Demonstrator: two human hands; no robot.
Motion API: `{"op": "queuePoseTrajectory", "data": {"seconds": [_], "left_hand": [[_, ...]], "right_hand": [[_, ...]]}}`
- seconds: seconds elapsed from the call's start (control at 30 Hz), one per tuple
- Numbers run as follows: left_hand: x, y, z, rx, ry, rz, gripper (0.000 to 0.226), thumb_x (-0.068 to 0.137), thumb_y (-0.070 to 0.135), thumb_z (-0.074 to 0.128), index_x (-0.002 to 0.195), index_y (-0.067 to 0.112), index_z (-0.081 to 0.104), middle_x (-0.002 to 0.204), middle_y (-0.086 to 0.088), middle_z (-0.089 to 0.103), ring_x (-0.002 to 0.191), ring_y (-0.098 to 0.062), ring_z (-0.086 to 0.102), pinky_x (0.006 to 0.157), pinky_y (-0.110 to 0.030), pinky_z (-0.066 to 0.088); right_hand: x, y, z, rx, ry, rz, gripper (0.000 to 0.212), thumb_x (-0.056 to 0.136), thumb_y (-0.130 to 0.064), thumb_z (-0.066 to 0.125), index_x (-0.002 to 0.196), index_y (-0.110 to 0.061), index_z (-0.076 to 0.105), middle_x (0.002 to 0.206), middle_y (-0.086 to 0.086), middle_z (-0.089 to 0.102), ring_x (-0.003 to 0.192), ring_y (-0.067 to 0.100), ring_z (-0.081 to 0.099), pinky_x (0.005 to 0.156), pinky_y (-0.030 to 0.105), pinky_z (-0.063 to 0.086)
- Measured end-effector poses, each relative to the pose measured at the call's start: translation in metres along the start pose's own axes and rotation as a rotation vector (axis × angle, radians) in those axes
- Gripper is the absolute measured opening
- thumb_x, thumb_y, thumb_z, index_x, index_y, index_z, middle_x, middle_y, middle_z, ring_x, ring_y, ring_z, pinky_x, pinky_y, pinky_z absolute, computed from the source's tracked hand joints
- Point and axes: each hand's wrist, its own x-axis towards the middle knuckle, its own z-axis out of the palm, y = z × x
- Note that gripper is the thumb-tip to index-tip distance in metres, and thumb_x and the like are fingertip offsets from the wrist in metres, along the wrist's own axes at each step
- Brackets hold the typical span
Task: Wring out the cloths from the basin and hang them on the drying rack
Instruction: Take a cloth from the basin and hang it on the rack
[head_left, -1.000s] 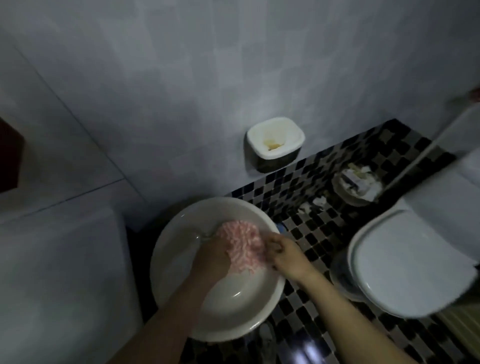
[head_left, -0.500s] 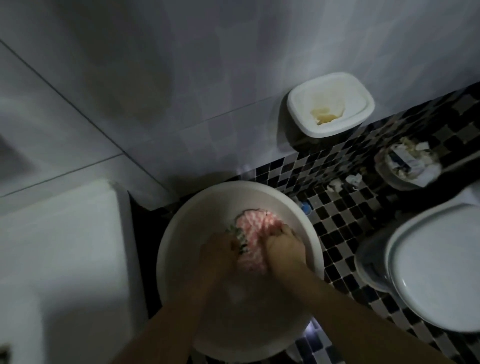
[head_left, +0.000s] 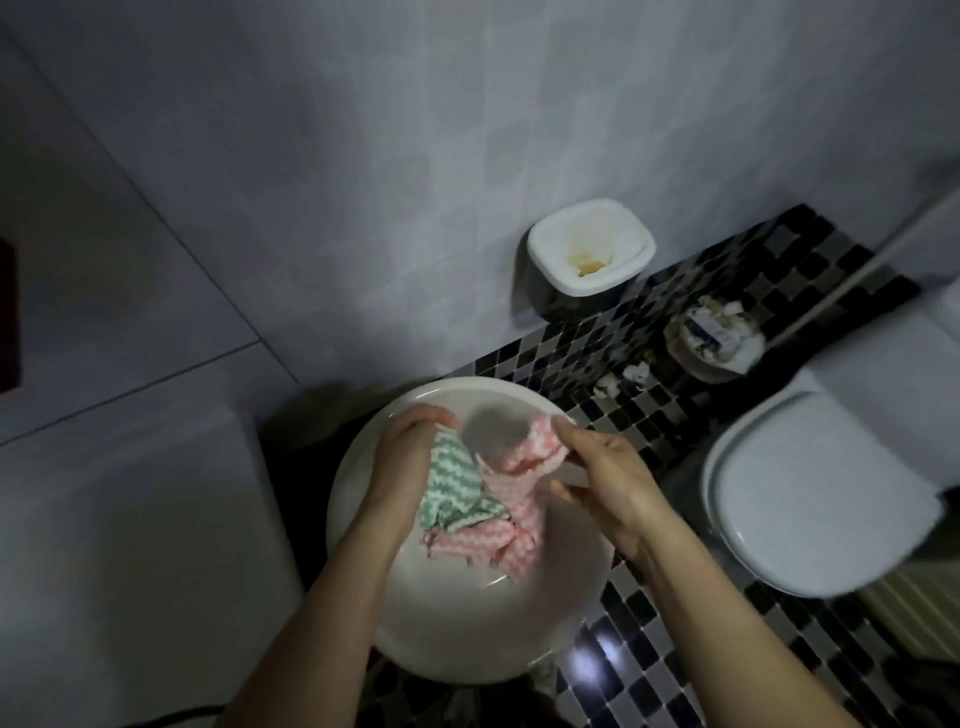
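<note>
A round white basin (head_left: 467, 639) stands on the checkered floor below me. Above it hang wet cloths with a wavy pattern: a green-and-white cloth (head_left: 451, 480) and a pink-and-white cloth (head_left: 511, 493). My left hand (head_left: 405, 457) grips the green cloth's upper end at the basin's far left side. My right hand (head_left: 602, 467) pinches the top corner of the pink cloth at the basin's far right. The lower ends of the cloths trail down into the basin. No drying rack is in view.
A white toilet (head_left: 810, 499) with its lid down stands at the right. A white wall-mounted holder (head_left: 589, 252) hangs on the tiled wall. A small waste bin (head_left: 714, 338) full of paper sits on the black-and-white mosaic floor (head_left: 649, 670). A white appliance (head_left: 119, 545) fills the left.
The cloths were bunched in the basin under both hands. Now both hands have lifted and spread them apart, and the green cloth shows beside the pink one.
</note>
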Motion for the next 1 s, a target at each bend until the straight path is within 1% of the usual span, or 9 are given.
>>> {"op": "queuePoseTrajectory", "data": {"seconds": [0.07,0.17,0.23,0.37,0.47,0.6,0.77,0.9,1.0], "left_hand": [[-0.014,0.015,0.003,0.100,-0.199,0.143,0.017,0.090,0.013,0.062,0.093,0.026,0.073,0.093,0.017,0.070,0.086,0.010,0.063,0.070,-0.003,0.044],[-0.025,0.030,0.018,0.154,-0.433,0.191,0.032,0.081,0.033,0.074,0.112,0.034,0.066,0.113,0.013,0.069,0.106,-0.002,0.064,0.088,-0.017,0.049],[-0.045,0.047,0.024,0.117,-0.601,0.186,0.031,0.082,0.026,0.074,0.112,0.029,0.067,0.106,0.010,0.072,0.098,-0.004,0.068,0.083,-0.018,0.052],[-0.067,0.076,0.029,0.242,-0.493,0.341,0.016,0.078,0.017,0.079,0.079,0.030,0.070,0.082,-0.010,0.074,0.075,-0.019,0.071,0.076,-0.032,0.058],[-0.079,0.091,0.034,0.295,-0.477,0.429,0.013,0.077,0.018,0.080,0.072,0.027,0.073,0.074,-0.003,0.074,0.075,-0.018,0.071,0.075,-0.030,0.057],[-0.104,0.107,0.047,0.290,-0.618,0.510,0.009,0.084,0.016,0.069,0.075,0.014,0.070,0.071,0.004,0.068,0.073,-0.010,0.062,0.075,-0.030,0.049],[-0.145,0.117,0.080,0.239,-0.721,0.664,0.016,0.087,0.018,0.064,0.075,0.009,0.062,0.046,0.004,0.041,0.046,-0.011,0.033,0.052,-0.026,0.029],[-0.182,0.122,0.104,0.158,-0.905,0.683,0.014,0.089,0.018,0.067,0.079,0.008,0.065,0.044,0.005,0.042,0.043,-0.012,0.030,0.049,-0.026,0.024],[-0.205,0.118,0.122,0.177,-1.088,0.615,0.010,0.087,0.019,0.071,0.081,0.011,0.069,0.045,0.006,0.046,0.048,-0.015,0.033,0.055,-0.032,0.029]], "right_hand": [[-0.020,-0.010,0.003,0.117,-0.003,-0.019,0.036,0.093,-0.027,0.060,0.100,0.007,0.068,0.088,0.010,0.072,0.082,0.017,0.066,0.061,0.022,0.056],[-0.042,-0.026,0.007,0.172,-0.051,-0.049,0.029,0.094,-0.028,0.058,0.097,-0.003,0.072,0.085,0.010,0.070,0.075,0.016,0.066,0.065,0.025,0.059],[-0.065,-0.036,0.009,0.122,-0.038,-0.140,0.026,0.097,-0.025,0.054,0.093,-0.008,0.073,0.083,0.010,0.069,0.071,0.013,0.064,0.062,0.024,0.057],[-0.100,-0.046,0.008,-0.143,0.128,-0.328,0.024,0.096,-0.016,0.051,0.096,-0.001,0.069,0.081,0.019,0.063,0.073,0.024,0.059,0.071,0.039,0.056],[-0.126,-0.041,-0.002,-0.233,0.328,-0.466,0.022,0.096,-0.017,0.053,0.091,-0.010,0.073,0.088,0.028,0.068,0.074,0.037,0.065,0.075,0.055,0.055],[-0.164,-0.038,-0.016,0.183,0.285,-0.429,0.019,0.096,-0.011,0.055,0.100,-0.004,0.072,0.084,0.020,0.071,0.064,0.022,0.066,0.056,0.031,0.057],[-0.205,-0.034,-0.035,0.532,0.223,-0.401,0.027,0.097,-0.016,0.052,0.107,0.004,0.066,0.069,0.010,0.066,0.047,0.013,0.050,0.034,0.018,0.037],[-0.255,-0.026,-0.060,0.359,0.260,-0.561,0.019,0.095,-0.018,0.056,0.092,-0.006,0.070,0.053,0.000,0.060,0.037,0.006,0.042,0.034,0.015,0.033],[-0.296,-0.011,-0.087,0.040,0.491,-0.627,0.016,0.092,-0.019,0.061,0.095,-0.012,0.075,0.070,0.004,0.070,0.056,0.012,0.060,0.049,0.023,0.047]]}}
